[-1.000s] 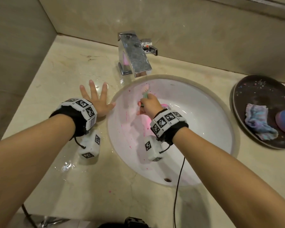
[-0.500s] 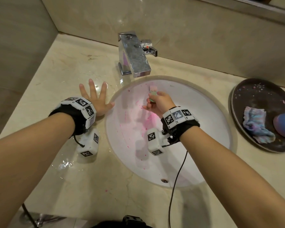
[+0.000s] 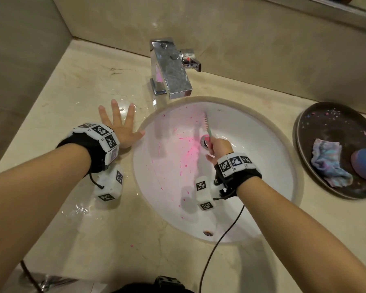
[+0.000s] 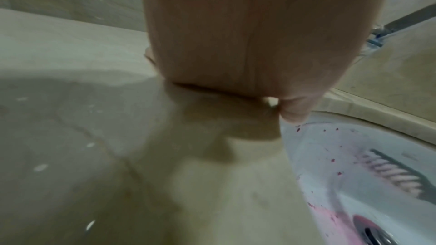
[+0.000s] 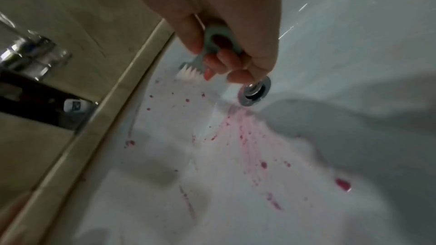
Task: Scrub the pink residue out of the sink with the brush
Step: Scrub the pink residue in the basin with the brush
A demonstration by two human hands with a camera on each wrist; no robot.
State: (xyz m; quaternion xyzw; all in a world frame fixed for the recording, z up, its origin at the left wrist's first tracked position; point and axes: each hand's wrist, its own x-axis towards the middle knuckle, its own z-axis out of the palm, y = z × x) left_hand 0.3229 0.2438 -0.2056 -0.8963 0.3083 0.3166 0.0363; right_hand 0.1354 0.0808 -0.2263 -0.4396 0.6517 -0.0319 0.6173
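Right hand [image 3: 219, 148] gripping a green-handled brush [image 3: 206, 123], bristles lying against the far wall of the white sink [image 3: 262, 149], pink residue [image 3: 190, 153] streaking left of the drain [image 3: 205, 142], left hand [image 3: 120, 127] resting flat, fingers spreading on the wet counter [image 3: 82, 85], faucet [image 3: 170, 70] jutting above, dark plate [image 3: 334, 123] holding a rag [image 3: 328, 163] sitting to the right.

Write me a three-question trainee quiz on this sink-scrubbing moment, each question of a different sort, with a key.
1. True or false: the right hand grips the green-handled scrubbing brush with its bristles against the far wall of the white oval sink.
2. Where does the left hand rest? A) on the chrome square faucet B) flat on the wet beige marble counter C) on the dark round tray
3. Fill in: the pink residue is densest beside the chrome ____.

Key: 1 true; 2 B; 3 drain. The tray holds a crumpled pastel cloth.
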